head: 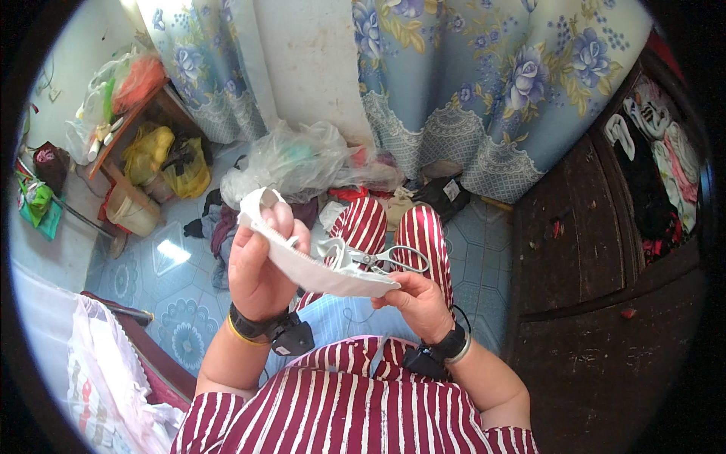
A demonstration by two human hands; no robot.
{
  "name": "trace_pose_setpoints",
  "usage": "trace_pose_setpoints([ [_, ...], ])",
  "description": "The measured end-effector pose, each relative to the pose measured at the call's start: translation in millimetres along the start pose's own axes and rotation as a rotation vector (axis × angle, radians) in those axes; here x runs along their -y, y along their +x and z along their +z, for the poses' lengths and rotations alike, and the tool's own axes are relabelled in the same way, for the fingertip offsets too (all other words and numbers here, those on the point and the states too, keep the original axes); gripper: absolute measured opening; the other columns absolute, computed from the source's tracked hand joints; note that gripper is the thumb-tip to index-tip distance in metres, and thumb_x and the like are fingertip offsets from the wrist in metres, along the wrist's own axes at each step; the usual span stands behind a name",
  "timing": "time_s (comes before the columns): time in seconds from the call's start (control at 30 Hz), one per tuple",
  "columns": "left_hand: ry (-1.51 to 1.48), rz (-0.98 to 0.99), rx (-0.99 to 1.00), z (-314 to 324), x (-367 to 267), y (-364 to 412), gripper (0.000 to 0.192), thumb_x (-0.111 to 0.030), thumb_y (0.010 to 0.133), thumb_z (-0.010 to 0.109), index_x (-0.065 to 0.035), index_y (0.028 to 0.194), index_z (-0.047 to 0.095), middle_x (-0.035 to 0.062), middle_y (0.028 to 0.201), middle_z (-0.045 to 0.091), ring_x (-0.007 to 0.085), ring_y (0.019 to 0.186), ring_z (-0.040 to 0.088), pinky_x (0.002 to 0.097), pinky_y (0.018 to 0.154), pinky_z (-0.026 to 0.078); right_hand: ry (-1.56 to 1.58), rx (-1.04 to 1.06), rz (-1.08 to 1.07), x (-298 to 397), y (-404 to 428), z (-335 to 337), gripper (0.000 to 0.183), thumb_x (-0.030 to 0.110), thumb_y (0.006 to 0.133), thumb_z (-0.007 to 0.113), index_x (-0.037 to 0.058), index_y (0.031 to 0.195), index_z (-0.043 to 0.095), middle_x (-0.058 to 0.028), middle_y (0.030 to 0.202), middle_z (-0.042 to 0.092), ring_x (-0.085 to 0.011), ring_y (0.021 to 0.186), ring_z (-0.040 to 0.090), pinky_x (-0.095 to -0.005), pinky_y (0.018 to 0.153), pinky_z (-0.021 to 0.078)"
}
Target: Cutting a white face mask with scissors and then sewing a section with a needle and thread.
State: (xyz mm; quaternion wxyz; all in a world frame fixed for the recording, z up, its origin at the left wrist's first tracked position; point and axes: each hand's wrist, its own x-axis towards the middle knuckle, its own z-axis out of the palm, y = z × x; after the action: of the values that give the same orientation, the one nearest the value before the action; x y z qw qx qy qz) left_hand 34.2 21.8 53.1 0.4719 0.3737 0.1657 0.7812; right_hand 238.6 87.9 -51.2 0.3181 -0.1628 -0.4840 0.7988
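A white fabric band (323, 275), with stitching along one edge, stretches between my two hands above my lap. My left hand (258, 272) grips its upper end, the fingers curled inside a fold. At the lower end, my right hand (420, 301) pinches the tip between thumb and fingers. Just behind the band are scissors (405, 255) with grey handles; the band and other white material hide their blades. Light blue cloth (340, 320) lies across my lap below the hands. A thin dark thread or cord rests over it.
A dark wooden cabinet (573, 238) stands at the right, with folded clothes (675, 153) in an opening. Ahead are clear plastic bags (295, 159) and scattered clothes (224, 232) on the tiled floor. A bucket (133, 213) stands under a wooden shelf (133, 125) at left.
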Motion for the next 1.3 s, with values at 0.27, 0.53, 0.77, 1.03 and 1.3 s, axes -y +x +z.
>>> trace_pose_setpoints([
  [0.27,-0.453,-0.056,0.239,1.3,-5.3,-4.2,0.016,-0.017,0.090,0.054,-0.0060,0.094,0.044,0.0054,0.080,0.040,0.0206,0.072,0.053,0.0424,0.061,0.059,0.105,0.323,-0.148,5.2,2.8,14.3,0.009,0.004,0.083,0.061,0.0061,0.092,0.064,-0.0189,0.142,0.027,-0.0301,0.126,0.039,-0.0432,0.103,0.0331],
  [0.53,-0.570,-0.128,0.293,4.7,-10.6,-5.8,0.016,-0.013,0.086,0.059,-0.0032,0.094,0.048,0.0077,0.081,0.044,0.0246,0.073,0.057,0.0460,0.064,0.058,0.017,0.478,-0.141,16.8,1.3,21.6,0.009,0.007,0.081,0.065,0.0059,0.090,0.063,-0.0196,0.138,0.036,-0.0320,0.130,0.034,-0.0416,0.105,0.0278],
  [0.77,-0.650,-0.204,0.358,3.3,-12.8,-2.6,0.014,-0.011,0.086,0.058,-0.0009,0.092,0.050,0.0095,0.080,0.044,0.0279,0.073,0.057,0.0473,0.064,0.058,0.334,0.552,-0.024,19.8,1.1,29.6,0.005,0.006,0.082,0.062,0.0032,0.086,0.063,-0.0242,0.142,0.025,-0.0371,0.130,0.032,-0.0465,0.105,0.0278],
  [1.03,-0.623,-0.323,0.410,11.9,-5.7,-10.4,0.016,-0.017,0.087,0.058,-0.0025,0.089,0.053,0.0091,0.079,0.043,0.0258,0.070,0.057,0.0445,0.064,0.059,0.575,0.495,0.312,1.4,0.7,29.7,0.011,0.013,0.087,0.057,0.0025,0.088,0.057,-0.0163,0.138,0.034,-0.0223,0.123,0.041,-0.0364,0.100,0.0354],
  [1.3,-0.625,-0.350,0.413,8.0,-3.6,-12.2,0.013,-0.015,0.089,0.055,-0.0023,0.090,0.054,0.0092,0.079,0.043,0.0253,0.070,0.056,0.0444,0.067,0.060,0.557,0.477,0.304,-13.2,-0.9,21.5,0.017,0.012,0.086,0.061,-0.0016,0.094,0.062,-0.0130,0.122,0.051,-0.0192,0.110,0.050,-0.0326,0.096,0.0390],
])
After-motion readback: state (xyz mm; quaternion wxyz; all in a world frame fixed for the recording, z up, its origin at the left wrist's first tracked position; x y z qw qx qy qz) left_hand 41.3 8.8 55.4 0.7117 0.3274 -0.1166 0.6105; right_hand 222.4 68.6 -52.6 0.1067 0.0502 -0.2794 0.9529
